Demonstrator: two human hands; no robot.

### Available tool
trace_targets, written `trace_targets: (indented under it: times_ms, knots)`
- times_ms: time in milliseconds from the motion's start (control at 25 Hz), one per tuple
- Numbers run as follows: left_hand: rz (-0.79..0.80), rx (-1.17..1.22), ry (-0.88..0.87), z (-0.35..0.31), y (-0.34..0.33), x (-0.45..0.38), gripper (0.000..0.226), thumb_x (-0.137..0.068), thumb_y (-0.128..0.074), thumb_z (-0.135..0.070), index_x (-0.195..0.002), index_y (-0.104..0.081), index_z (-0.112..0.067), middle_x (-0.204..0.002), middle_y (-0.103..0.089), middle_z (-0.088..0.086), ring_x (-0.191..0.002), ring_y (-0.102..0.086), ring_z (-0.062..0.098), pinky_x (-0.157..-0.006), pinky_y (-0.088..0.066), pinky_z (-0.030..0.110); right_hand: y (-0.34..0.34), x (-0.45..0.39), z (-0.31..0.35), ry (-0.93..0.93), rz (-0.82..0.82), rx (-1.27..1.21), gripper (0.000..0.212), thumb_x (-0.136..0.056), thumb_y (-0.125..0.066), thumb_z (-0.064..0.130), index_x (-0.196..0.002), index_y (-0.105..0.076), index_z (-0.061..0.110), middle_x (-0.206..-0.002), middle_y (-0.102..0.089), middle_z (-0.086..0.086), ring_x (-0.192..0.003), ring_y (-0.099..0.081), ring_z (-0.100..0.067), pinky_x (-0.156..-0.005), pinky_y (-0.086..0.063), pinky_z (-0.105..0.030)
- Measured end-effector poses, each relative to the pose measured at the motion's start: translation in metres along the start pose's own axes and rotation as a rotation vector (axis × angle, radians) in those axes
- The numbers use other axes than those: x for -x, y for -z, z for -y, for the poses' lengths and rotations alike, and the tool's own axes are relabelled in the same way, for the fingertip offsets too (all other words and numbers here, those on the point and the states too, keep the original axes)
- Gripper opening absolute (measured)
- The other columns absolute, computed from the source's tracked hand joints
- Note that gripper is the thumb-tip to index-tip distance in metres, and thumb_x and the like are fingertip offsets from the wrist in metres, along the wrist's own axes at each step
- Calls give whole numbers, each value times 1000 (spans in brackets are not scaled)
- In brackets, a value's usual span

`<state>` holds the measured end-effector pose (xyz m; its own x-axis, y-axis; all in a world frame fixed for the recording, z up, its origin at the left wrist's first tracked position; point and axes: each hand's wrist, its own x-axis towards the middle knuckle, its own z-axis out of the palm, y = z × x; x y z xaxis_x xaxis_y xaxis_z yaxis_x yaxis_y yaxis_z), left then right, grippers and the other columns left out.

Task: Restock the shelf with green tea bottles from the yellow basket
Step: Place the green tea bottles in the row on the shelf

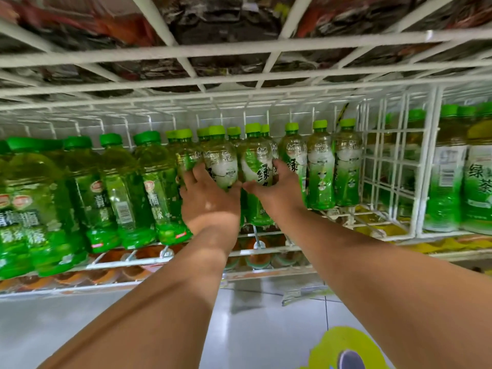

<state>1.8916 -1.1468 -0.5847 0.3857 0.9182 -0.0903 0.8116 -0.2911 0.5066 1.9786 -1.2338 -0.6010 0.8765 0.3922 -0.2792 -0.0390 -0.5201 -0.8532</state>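
Both my arms reach up to a white wire shelf (266, 251) full of green tea bottles. My left hand (210, 201) grips a green tea bottle (222, 161) with a light green cap, standing upright at the shelf's middle. My right hand (277, 187) grips a second green tea bottle (257, 166) right beside it, its label with a large green character facing me. The two hands touch at the thumbs. More bottles of the same kind (320, 166) stand in a row to the right. The yellow basket is partly visible at the bottom edge (343, 350).
Larger bottles of a darker green drink (125, 193) fill the shelf's left part. A wire divider (394, 171) closes off a section at the right with big green tea bottles (476, 187). A wire shelf (239, 73) with dark packets hangs overhead. Orange-capped bottles (255, 251) sit on the shelf below.
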Motion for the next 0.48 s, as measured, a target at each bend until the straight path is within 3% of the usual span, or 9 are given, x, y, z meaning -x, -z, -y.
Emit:
trace_targets:
  times_ms: [80, 240, 280, 360, 400, 480]
  knots:
    - [31, -40, 74, -1, -3, -1, 72, -87, -71, -55, -136, -38, -14, -137, -55, 10, -120, -60, 38, -75, -47, 43, 1, 0, 1, 8, 18, 73, 96, -78, -86, 43, -157, -35, 26, -154, -39, -6, -132, -51, -28, -102, -50, -36]
    - [118, 82, 91, 0, -7, 0, 59, -94, -65, -48, -129, -41, -8, -120, -65, 15, -101, -69, 37, -77, -56, 44, 8, -1, 1, 44, 90, 173, 93, -84, -82, 43, -159, -31, 24, -156, -40, -4, -136, -49, -25, -84, -47, -13]
    - [125, 108, 80, 3, -6, 1, 57, -94, -66, -46, -128, -42, -8, -117, -66, 15, -100, -69, 37, -78, -57, 44, 9, 0, 2, 55, 106, 228, 92, -85, -79, 47, -159, -29, 25, -156, -42, -4, -135, -50, -26, -87, -50, -18]
    - [139, 129, 29, 9, -4, 3, 53, -94, -68, -42, -127, -44, -9, -111, -67, 14, -94, -69, 36, -75, -57, 42, 9, -1, 4, 54, 126, 374, 92, -86, -73, 59, -157, -25, 25, -154, -47, -6, -129, -57, -31, -98, -54, -40]
    - [152, 133, -16, 12, -1, 4, 51, -93, -69, -40, -126, -44, -9, -110, -66, 14, -91, -68, 35, -75, -57, 41, 9, 1, 8, 36, 138, 437, 92, -86, -70, 62, -156, -25, 23, -153, -48, -8, -124, -61, -34, -97, -55, -47]
    - [180, 115, -103, 18, 8, 9, 48, -94, -68, -37, -128, -44, -13, -115, -63, 11, -91, -66, 31, -77, -55, 40, 10, 6, 17, 3, 167, 487, 91, -89, -66, 62, -155, -24, 14, -152, -47, -13, -119, -63, -36, -96, -56, -50]
